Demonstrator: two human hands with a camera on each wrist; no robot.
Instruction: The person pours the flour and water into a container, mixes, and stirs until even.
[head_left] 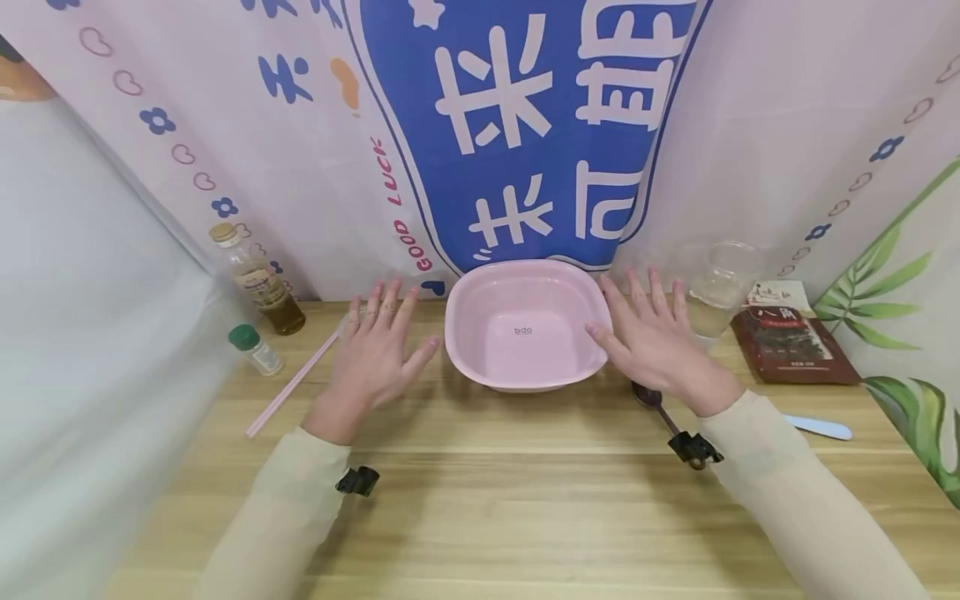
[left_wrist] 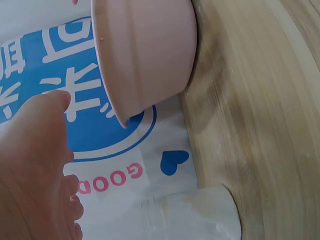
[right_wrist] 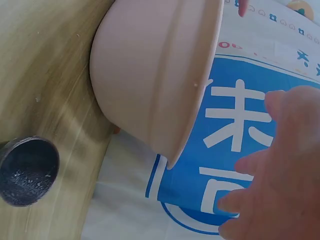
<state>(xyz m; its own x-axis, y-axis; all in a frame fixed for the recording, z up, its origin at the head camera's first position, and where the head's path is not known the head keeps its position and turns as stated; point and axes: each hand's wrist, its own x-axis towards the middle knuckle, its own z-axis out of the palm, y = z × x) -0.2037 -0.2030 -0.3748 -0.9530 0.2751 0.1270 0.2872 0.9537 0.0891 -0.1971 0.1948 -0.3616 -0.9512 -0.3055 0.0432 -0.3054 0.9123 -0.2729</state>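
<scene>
A pink plastic basin stands at the back of the wooden table between both hands. My left hand hovers to its left, palm down with fingers spread, holding nothing. On the other side my right hand is spread the same way, its thumb overlapping the basin's right rim in the head view; the right wrist view shows that hand apart from the basin. Under the right wrist lies a dark spoon, partly covered. Behind the left fingers is a clear container, mostly hidden in the head view.
At left are a bottle of brown liquid, a green-capped jar and a thin pink stick. At right stand a clear cup, a brown packet and a light blue handle. A printed cloth hangs behind.
</scene>
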